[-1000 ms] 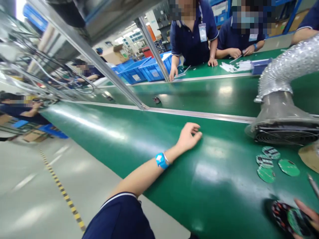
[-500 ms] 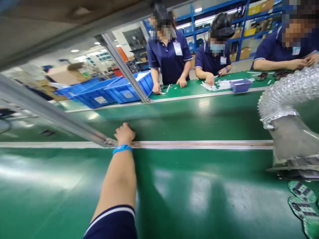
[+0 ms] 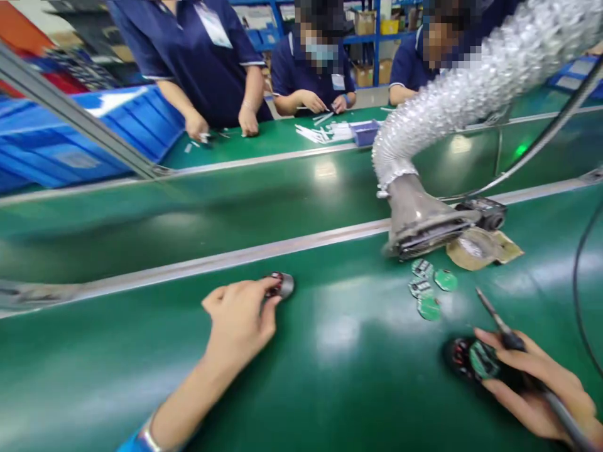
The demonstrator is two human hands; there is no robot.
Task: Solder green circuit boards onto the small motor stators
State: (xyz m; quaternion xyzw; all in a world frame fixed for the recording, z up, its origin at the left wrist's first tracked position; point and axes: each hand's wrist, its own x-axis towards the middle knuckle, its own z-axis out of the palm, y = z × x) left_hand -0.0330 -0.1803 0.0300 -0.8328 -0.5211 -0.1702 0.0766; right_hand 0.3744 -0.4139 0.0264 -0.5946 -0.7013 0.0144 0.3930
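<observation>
My left hand (image 3: 240, 317) has its thumb and fingers closed round a small round part (image 3: 286, 286) with a grey metal side and dark red bits, low over the green work surface. My right hand (image 3: 549, 376) grips a soldering iron (image 3: 492, 309) with its tip pointing up and to the left. Its fingertips also touch a round green circuit board (image 3: 484, 360), which sits against a dark round part (image 3: 456, 356) with red bits. Blur hides how these two join. Several loose green circuit boards (image 3: 429, 307) lie beyond my right hand.
A silver flexible duct (image 3: 424, 125) ends in a grey hood (image 3: 414, 210) above the far edge. Behind it lies a metal rail (image 3: 235, 255), then a green belt (image 3: 188, 220). Co-workers sit and stand opposite, near white strips, a purple tray (image 3: 365, 133) and blue bins (image 3: 94, 135).
My left hand has come back from the far belt across the rail, now with the round part in it. The view has swung right, and my right hand with the soldering iron now shows.
</observation>
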